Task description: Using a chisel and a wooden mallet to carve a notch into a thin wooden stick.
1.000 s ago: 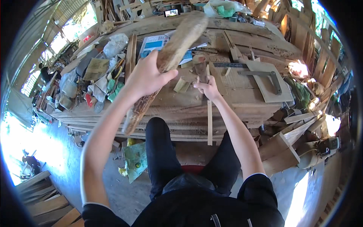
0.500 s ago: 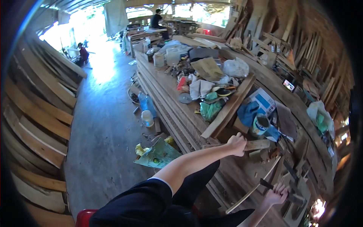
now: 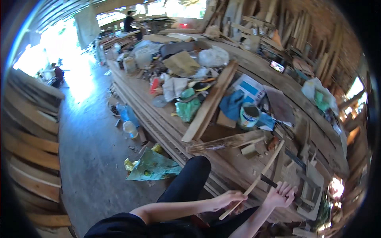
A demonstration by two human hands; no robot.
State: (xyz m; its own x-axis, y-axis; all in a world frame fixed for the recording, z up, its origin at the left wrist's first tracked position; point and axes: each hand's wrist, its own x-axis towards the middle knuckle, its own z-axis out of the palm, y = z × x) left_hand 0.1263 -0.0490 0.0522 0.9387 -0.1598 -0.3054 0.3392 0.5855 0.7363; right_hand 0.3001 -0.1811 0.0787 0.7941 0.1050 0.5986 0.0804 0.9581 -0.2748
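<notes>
A thin pale wooden strip (image 3: 265, 170) slants from the workbench toward my lap. My left hand (image 3: 228, 200) is closed round it near its lower end. My right hand (image 3: 282, 194) makes a fist on a dark tool (image 3: 268, 181); a flat black part sticks out on its left and touches or nearly touches the strip. The rest of that tool is hidden by my fingers, so its kind is unclear. Beyond the hands, a rough wooden board (image 3: 226, 142) lies across the bench.
A heap of bags, rags and containers covers the bench, with a long plank (image 3: 212, 101) beside it. A paint can (image 3: 249, 116) stands near a blue cloth (image 3: 232, 104). Stacked boards (image 3: 33, 158) line the left side. A green sack (image 3: 154, 166) lies on the floor. Two people are far off.
My left hand has left the rough board and come back to grip the wooden strip. The right hand keeps its hold on the dark tool. The whole view has shifted.
</notes>
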